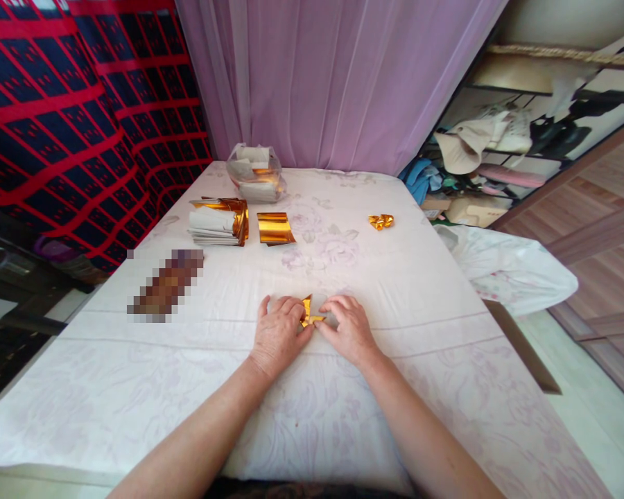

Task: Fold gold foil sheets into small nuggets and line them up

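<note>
Dark clothing (312, 489): a strip along the bottom edge, nearest the camera.
Forearms (202, 423): 2, bare, reaching forward over the table from the lower left and lower right.
Tablecloth (447, 409): pale, with lilac floral print and fold creases across it; a small dark speck (297, 424) lies between the forearms.
Left hand (283, 334): palm down, fingers bent over the left part of the gold foil piece, thumb at its lower edge, grasping it against the cloth.
Right hand (349, 330): fingers curled, thumb and fingertips grasping the piece at its right side.
Gold foil piece (306, 312): on the tablecloth between the 2 hands, folded, 1 pointed corner sticking up and away; the fingers hide much of it.
Pixelated patch (166, 287): left of the hands, brownish, contents hidden.
White plastic bag (520, 269): beyond the table's right side.
Small foil stack (274, 227): gold face up, beyond the left hand.
Folded gold bundle (381, 222): crumpled-looking, alone, farther right.
Large foil stack (217, 225): just left of the small stack, grey backs and gold faces showing.
Clear plastic bag (254, 173): at the far edge, holding more grey and gold sheets.
Shelves (541, 154): at right, bearing a pale cap (460, 149) and shoes.
Checked cloth (93, 111): red and navy, hanging at left.
Purple curtain (343, 83): behind the table.
</note>
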### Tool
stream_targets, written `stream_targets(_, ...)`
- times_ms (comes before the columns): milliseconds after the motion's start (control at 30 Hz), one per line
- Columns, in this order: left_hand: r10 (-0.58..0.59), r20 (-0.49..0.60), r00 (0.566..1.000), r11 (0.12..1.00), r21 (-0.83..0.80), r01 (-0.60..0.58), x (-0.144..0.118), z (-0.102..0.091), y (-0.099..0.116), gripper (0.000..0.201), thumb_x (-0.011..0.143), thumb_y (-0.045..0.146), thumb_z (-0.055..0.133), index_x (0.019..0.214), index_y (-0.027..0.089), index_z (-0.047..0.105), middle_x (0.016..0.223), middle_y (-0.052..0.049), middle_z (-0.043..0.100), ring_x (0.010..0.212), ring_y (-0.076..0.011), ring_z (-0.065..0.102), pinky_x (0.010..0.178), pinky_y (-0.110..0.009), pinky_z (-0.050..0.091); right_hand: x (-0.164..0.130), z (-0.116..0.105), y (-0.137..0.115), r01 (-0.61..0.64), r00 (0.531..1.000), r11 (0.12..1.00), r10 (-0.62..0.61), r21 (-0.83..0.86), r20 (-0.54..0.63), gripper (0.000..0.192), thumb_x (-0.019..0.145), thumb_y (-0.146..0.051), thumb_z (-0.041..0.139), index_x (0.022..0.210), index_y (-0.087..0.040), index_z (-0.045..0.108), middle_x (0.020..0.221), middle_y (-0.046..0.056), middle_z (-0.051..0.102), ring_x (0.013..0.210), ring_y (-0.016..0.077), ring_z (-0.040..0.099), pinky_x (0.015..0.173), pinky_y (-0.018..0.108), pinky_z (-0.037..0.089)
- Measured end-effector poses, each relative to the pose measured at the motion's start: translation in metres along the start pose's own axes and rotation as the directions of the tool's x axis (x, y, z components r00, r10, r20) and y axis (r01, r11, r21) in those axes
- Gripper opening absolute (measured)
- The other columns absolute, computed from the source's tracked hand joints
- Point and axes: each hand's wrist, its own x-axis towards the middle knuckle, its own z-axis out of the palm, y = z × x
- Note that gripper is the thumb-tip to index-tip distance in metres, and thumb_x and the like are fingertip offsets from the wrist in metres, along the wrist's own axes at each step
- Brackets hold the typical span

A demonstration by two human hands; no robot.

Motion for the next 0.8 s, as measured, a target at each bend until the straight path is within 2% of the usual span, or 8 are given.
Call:
stream_targets(367,-0.019,0.014,1.000,1.000,-0.013,0.020,-0.0001,-0.0022,0.0007,0.011,0.079,0.025,0.065,0.089,0.021,0.060,0.110,-0.003,0.067,0.110,-0.0243,0.058,0.110,-0.055,0.021,0.0012,0.0000,-0.0014,-0.026,1.000,1.000,0.026,0.000,0.012,0.010,0.077,-0.017,0.065,0.086,-0.022,0.065,0.094,0.004,0.065,0.094,0.0221,0.057,0.085,0.037,0.042)
stream_targets(567,-0.004,0.013,1.000,1.000,-0.024,0.004,-0.0010,-0.0013,-0.0019,0.014,0.081,0.028,0.064,0.092,0.022,0.060,0.112,-0.004,0.067,0.111,-0.0246,0.058,0.110,-0.056,0.021,0.0001,-0.0020,-0.0059,-0.038,0.999,0.998,0.040,-0.044,0.030,0.016,0.074,-0.023,0.070,0.088,-0.022,0.064,0.097,0.005,0.064,0.096,0.0240,0.056,0.085,0.038,0.041)
stream_targets(800,-0.019,0.036,0.999,0.999,-0.043,0.020,-0.0003,-0.0023,-0.0011,0.010,0.079,0.024,0.064,0.087,0.022,0.058,0.113,-0.003,0.067,0.112,-0.0243,0.057,0.110,-0.057,0.020,0.0022,0.0014,0.0038,-0.010,1.000,1.000,0.010,0.025,0.007,0.015,0.077,-0.011,0.059,0.085,-0.022,0.064,0.093,0.005,0.065,0.092,0.0220,0.057,0.082,0.036,0.042)
